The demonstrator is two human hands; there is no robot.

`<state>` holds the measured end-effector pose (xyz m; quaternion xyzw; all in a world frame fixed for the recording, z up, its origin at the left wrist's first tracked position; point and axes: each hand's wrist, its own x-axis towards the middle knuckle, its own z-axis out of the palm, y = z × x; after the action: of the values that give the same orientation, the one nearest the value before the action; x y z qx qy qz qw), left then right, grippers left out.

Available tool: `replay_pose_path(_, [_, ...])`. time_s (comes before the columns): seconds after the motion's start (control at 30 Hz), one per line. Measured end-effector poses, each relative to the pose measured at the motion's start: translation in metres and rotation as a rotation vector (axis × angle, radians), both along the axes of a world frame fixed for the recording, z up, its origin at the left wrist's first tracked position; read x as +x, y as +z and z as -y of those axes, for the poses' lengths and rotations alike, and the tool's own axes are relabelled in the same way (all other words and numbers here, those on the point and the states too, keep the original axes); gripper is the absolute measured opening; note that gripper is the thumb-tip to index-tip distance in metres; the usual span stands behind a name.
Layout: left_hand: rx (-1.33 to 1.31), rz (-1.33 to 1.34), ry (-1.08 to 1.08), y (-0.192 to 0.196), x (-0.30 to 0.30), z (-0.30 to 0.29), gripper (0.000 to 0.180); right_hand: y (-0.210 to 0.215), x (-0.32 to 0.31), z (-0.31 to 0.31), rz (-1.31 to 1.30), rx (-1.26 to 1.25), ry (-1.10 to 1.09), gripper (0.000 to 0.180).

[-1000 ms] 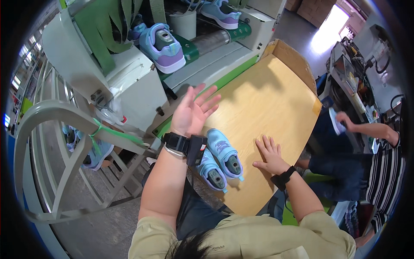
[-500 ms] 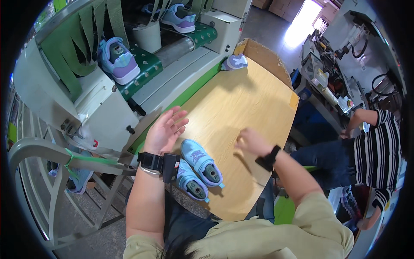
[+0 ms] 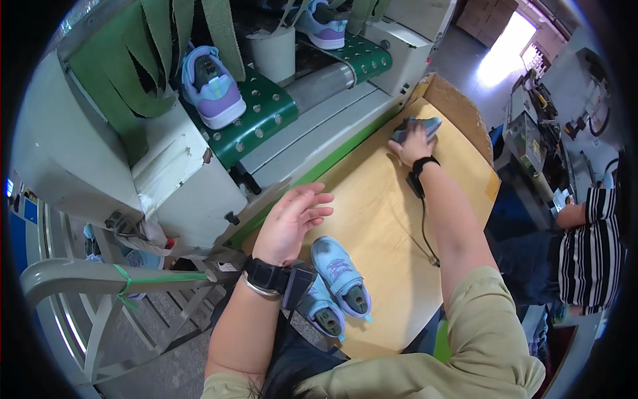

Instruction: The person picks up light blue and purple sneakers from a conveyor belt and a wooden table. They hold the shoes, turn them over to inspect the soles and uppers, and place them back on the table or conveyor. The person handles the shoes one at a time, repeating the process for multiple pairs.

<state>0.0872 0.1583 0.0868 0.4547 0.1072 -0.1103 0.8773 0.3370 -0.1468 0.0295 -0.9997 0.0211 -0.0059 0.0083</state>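
Observation:
At the far end of the wooden table, my right hand (image 3: pixel 413 145) is closed over a lone sneaker (image 3: pixel 432 125), its fingers partly covering it. My left hand (image 3: pixel 287 225) hovers above the table's left side, palm inward, fingers apart and holding nothing. Just to its right, a light blue sneaker (image 3: pixel 337 271) rests on the tabletop with its toe pointing away from me. Pressed against it on the left is its matching sneaker (image 3: pixel 323 310), partly hidden by the black device on my left wrist.
Beyond the table's left edge, a machine's green conveyor (image 3: pixel 266 110) carries a blue and purple sneaker (image 3: pixel 214 93); another sneaker (image 3: pixel 323 25) sits farther back. A cardboard barrier (image 3: pixel 458 100) lines the table's far end. A grey rail (image 3: pixel 100 269) stands left. A person in a striped shirt (image 3: pixel 588 256) works at right.
My right hand has reached forward from mid-table to the far sneaker and closed on it. My left hand remains open near the pair. The whole view has shifted.

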Motion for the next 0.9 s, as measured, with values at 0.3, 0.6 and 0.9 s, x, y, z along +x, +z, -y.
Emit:
replay_pose_path(0.3, [-0.007,0.053,-0.076,-0.006,-0.001,0.007,0.034,-0.029,0.001,0.090,0.390,1.108,-0.637,0.136])
replay_pose_path(0.6, [0.088,0.221,-0.128,-0.008,-0.001,0.007,0.051,0.048,-0.087,-0.006,0.134,1.740,-0.013,0.065])
replay_pose_path(0.9, [-0.386,0.408,0.042,0.019,-0.011,0.004,0.066,0.165,-0.175,-0.191,-0.047,1.211,0.840,0.079])
